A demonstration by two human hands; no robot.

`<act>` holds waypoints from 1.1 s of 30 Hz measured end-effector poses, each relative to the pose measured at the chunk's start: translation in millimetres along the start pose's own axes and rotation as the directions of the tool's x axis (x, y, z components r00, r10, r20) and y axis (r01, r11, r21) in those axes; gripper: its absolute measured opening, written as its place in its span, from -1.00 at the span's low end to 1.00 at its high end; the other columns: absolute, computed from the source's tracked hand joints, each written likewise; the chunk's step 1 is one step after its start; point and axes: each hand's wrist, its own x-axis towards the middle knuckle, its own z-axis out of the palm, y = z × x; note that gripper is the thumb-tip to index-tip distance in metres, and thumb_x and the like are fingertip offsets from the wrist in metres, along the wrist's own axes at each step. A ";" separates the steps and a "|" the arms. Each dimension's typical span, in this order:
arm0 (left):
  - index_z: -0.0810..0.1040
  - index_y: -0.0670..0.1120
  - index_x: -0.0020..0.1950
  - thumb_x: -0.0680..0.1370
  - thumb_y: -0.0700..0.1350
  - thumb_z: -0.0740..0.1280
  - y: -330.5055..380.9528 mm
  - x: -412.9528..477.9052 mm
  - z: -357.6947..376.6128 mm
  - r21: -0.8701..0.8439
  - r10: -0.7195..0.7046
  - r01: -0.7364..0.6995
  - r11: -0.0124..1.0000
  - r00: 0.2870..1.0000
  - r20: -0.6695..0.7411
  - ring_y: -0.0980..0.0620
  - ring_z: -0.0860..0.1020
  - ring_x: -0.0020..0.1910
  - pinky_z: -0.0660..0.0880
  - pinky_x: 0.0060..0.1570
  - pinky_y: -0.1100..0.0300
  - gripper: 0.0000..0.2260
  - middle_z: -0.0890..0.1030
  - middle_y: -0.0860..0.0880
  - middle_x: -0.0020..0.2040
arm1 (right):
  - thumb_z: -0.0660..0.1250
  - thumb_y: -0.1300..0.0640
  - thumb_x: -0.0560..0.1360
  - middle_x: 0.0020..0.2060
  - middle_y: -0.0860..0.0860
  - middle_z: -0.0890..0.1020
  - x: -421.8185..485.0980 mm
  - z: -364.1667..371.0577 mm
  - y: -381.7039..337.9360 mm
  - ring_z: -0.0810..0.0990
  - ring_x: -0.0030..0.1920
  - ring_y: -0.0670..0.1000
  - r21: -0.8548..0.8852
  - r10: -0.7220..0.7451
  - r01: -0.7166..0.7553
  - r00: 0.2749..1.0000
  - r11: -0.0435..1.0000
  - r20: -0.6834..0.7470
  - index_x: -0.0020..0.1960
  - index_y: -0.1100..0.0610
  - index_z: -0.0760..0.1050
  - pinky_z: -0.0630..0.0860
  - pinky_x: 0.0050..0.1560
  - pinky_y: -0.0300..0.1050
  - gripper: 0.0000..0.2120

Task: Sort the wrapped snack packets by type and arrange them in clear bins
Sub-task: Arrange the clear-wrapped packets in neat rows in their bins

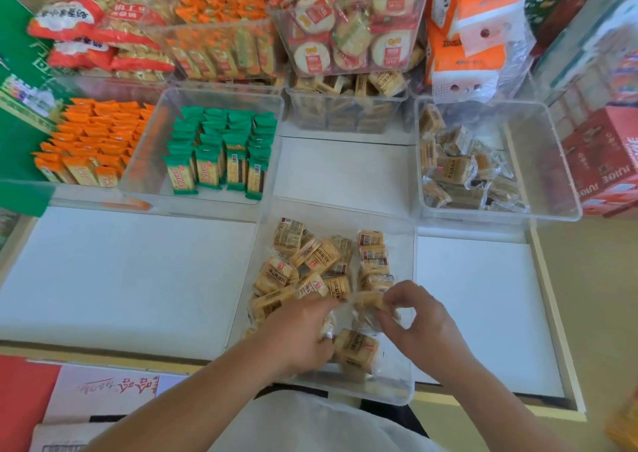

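A clear bin (409, 317) in front of me holds several tan wrapped snack packets (312, 261); a column of them stands in a row at the bin's right side (373, 254). My left hand (297, 334) reaches into the bin's near part, fingers closed around a packet whose wrapper shows at its knuckles. My right hand (414, 317) pinches another tan packet (369, 301) between thumb and fingers. One more tan packet (357, 346) lies between my hands.
Behind stand more clear bins: green packets (221, 151), orange packets (89, 137), loose tan packets at right (462, 172), a stacked bin of tan packets (345, 106). Round cracker packs (348, 26), an orange tissue pack (469, 26) and a red juice carton (607, 161) crowd the edges.
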 end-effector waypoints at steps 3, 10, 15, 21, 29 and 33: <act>0.50 0.22 0.42 0.56 0.01 0.34 3.8 3.9 -8.7 -0.004 -0.007 0.007 1.000 1.000 0.029 0.06 0.54 0.14 0.50 0.08 0.16 -0.59 0.47 0.16 0.27 | 0.50 0.08 0.48 -0.04 -0.38 0.57 1.5 -11.7 -15.7 0.59 0.02 -0.25 0.135 0.067 -0.053 0.992 0.989 -0.102 0.12 -0.18 0.43 0.56 -0.02 -0.21 -0.66; 0.60 0.04 0.16 0.47 -0.09 0.50 4.4 16.8 -24.0 -0.047 -0.045 0.043 0.998 0.998 -0.049 0.14 0.55 -0.05 0.52 -0.12 0.26 -0.73 0.55 0.13 0.09 | 0.47 0.14 0.52 -0.06 -0.20 0.64 10.9 -17.9 -11.0 0.62 0.00 -0.18 0.211 0.112 -0.072 0.977 0.975 -0.182 0.22 -0.14 0.54 0.62 0.00 -0.11 -0.66; 0.61 0.00 0.09 0.49 -0.14 0.52 -6.7 36.8 -57.3 -0.255 -0.091 -0.030 0.967 0.888 -0.451 0.13 0.57 0.01 0.52 0.01 0.26 -0.79 0.55 0.13 0.06 | 0.49 0.16 0.49 -0.09 -0.19 0.65 8.2 -17.3 -5.2 0.62 -0.01 -0.19 0.235 0.145 -0.114 0.982 0.965 -0.119 0.08 -0.21 0.50 0.55 -0.04 -0.28 -0.67; 0.65 -0.07 0.12 0.57 -0.14 0.43 12.2 29.2 -29.3 0.228 0.235 -0.140 0.963 0.850 -0.472 0.03 0.51 0.30 0.44 0.40 0.16 -0.86 0.56 0.00 0.29 | 0.52 0.16 0.47 -0.10 -0.23 0.65 1.7 -25.6 -0.8 0.62 -0.05 -0.17 0.290 0.181 -0.144 0.978 0.946 -0.104 0.03 -0.12 0.51 0.53 -0.07 -0.38 -0.72; 0.35 0.02 0.54 0.48 0.20 0.44 36.1 26.4 67.6 -0.042 -0.074 0.078 0.996 0.993 0.093 -0.02 0.46 0.27 0.44 0.33 0.07 -0.31 0.38 -0.01 0.33 | 0.53 0.23 0.47 -0.15 -0.24 0.65 -19.4 -36.0 11.6 0.63 -0.14 -0.14 0.403 0.226 -0.174 0.970 0.899 -0.085 0.03 -0.02 0.55 0.53 -0.09 -0.39 -0.75; 0.44 0.09 0.49 0.45 0.22 0.48 30.7 24.7 70.2 -0.141 -0.126 0.139 0.980 0.987 0.098 0.06 0.45 0.21 0.42 0.29 0.18 -0.35 0.35 0.05 0.23 | 0.53 0.20 0.46 -0.12 -0.24 0.66 -30.9 -40.0 11.5 0.65 -0.10 -0.14 0.417 0.224 -0.179 0.973 0.891 -0.060 0.04 -0.05 0.55 0.56 -0.05 -0.36 -0.74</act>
